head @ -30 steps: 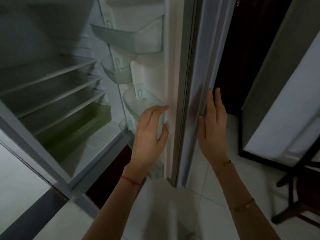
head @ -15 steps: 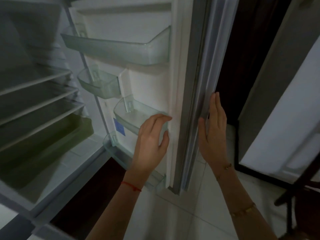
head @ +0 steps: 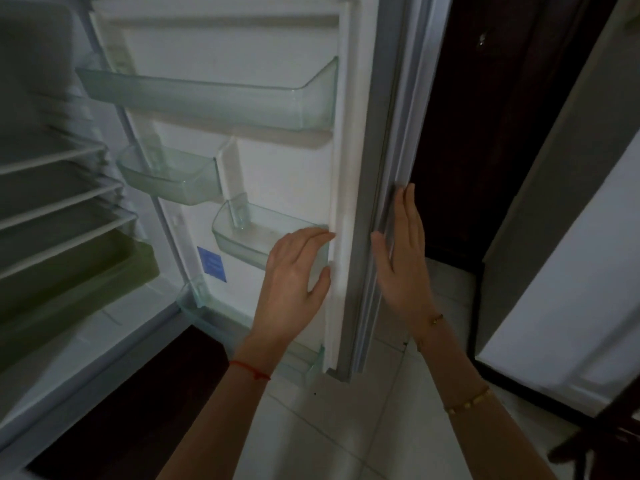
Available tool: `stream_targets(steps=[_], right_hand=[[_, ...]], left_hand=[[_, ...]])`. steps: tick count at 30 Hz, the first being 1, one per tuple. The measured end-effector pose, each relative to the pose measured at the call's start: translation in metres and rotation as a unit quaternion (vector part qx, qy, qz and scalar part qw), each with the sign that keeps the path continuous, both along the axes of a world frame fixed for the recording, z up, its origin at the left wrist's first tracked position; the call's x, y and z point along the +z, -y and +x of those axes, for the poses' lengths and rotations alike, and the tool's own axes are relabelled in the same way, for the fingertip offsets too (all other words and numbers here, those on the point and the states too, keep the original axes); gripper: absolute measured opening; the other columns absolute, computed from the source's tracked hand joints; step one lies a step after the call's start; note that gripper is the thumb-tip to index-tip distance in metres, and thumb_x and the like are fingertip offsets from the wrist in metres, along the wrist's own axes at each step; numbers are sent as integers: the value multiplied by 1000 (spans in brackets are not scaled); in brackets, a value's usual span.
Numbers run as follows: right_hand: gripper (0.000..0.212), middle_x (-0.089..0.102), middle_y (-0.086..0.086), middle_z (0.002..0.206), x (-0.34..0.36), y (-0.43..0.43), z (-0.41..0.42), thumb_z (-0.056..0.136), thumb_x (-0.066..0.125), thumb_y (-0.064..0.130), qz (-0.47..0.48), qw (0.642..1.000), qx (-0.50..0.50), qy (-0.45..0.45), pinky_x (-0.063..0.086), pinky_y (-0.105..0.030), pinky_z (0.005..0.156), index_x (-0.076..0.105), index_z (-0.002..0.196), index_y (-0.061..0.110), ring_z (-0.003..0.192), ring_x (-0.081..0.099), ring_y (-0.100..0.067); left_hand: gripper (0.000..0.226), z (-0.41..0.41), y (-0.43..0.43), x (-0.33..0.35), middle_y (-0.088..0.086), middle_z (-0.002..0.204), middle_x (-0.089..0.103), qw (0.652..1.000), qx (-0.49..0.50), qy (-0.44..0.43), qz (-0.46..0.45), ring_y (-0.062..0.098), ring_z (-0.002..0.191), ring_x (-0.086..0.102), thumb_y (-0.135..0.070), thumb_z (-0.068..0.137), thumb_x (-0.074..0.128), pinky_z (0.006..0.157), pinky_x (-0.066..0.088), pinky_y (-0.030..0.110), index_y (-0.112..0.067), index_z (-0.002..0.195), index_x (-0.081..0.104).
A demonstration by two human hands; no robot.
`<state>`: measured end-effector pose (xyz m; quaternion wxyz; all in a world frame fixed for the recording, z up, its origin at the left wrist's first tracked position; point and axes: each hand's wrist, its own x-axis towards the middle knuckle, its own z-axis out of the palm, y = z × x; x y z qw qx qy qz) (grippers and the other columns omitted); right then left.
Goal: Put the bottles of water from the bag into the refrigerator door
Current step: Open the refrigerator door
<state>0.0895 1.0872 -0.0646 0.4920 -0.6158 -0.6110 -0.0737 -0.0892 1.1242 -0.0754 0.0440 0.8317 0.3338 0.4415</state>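
Both hands open, flat against refrigerator door (head: pixel 277 174) edge: left hand (head: pixel 294 282) inside; right hand (head: pixel 403 258) outside.

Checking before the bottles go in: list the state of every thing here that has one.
Refrigerator door: open.
Top door bin: empty.
Small left bin: empty.
Middle bin: empty.
Green drawer: shut, contents unclear.
Left hand: open, fingers on the door's inner edge.
Right hand: flat on the door's outer edge.

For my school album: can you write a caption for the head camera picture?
Two hands, left hand inside and right hand outside, hold the open refrigerator door, its door shelves empty.
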Motion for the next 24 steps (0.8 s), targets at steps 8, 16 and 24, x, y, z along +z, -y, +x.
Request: stream_targets(steps=[8,16,24], right_hand=[[65,-6,6,163,4,-52,52,103,38,34,-24,999,18,-38,7,-42,124,2,154,19,151,-3,-12],[65,-8,8,163,7,-111,95,102,38,33,-27,995,62,-73,15,-41,123,0,154,20,150,-1,-4],[63,-4,6,163,7,-173,137,103,38,27,-26,989,109,-94,15,-42,124,3,154,19,150,3,-6]], left_hand=[[52,44,-37,0,-4,144,52,999,7,-37,21,13,134,47,-21,90,57,113,34,35,-16,141,50],[50,91,-81,0,-13,142,54,985,121,-96,76,15,132,48,-31,92,53,107,30,43,-27,142,49],[50,136,-132,-5,-12,140,56,986,132,-58,85,11,126,44,-27,91,55,106,21,33,-26,141,50]])
